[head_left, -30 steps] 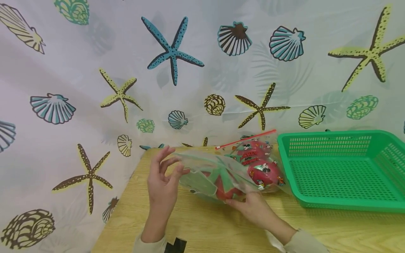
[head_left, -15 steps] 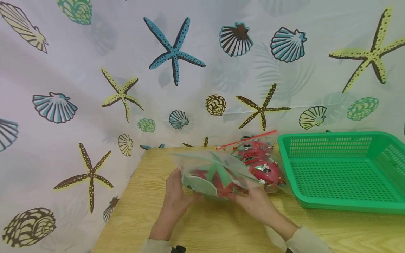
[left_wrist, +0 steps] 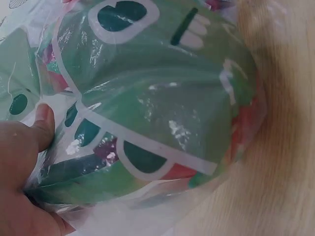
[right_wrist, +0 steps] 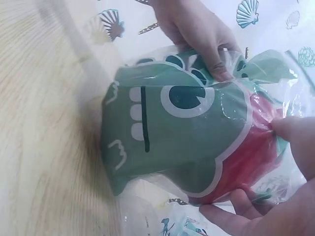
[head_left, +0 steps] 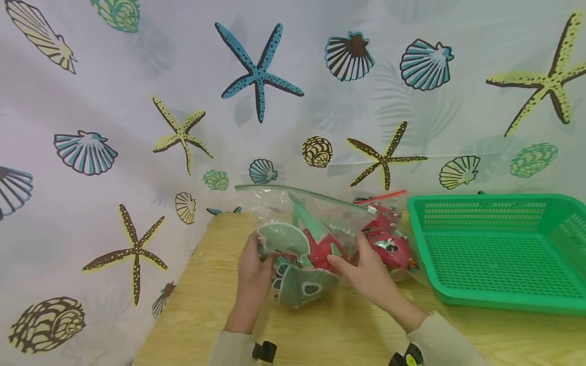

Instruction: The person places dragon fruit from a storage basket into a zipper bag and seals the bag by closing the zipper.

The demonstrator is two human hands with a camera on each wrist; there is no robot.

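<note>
Between both hands stands a clear zip bag (head_left: 293, 287) printed with a green cartoon monster face, its zip edge upward. Something red (head_left: 322, 249) with green parts shows through the plastic. My left hand (head_left: 254, 277) grips the bag's left side, thumb in front; the left wrist view shows the thumb (left_wrist: 44, 125) pressing the film. On the right side, my right hand (head_left: 366, 269) pinches the bag over the red contents. The right wrist view shows the printed face (right_wrist: 182, 123) with teeth and an eye, and the right fingers around the bulging bag.
Behind the right hand lies a second clear bag (head_left: 391, 246) with a red zip, cartoon prints and red contents. A green plastic basket (head_left: 428, 277) stands at the right of the wooden table (head_left: 208, 259). A curtain (head_left: 137, 168) with shells and starfish hangs behind.
My left hand has come down from beside the bag and now grips its left side. The bag has been tipped more upright, its zip edge higher and its printed face showing.
</note>
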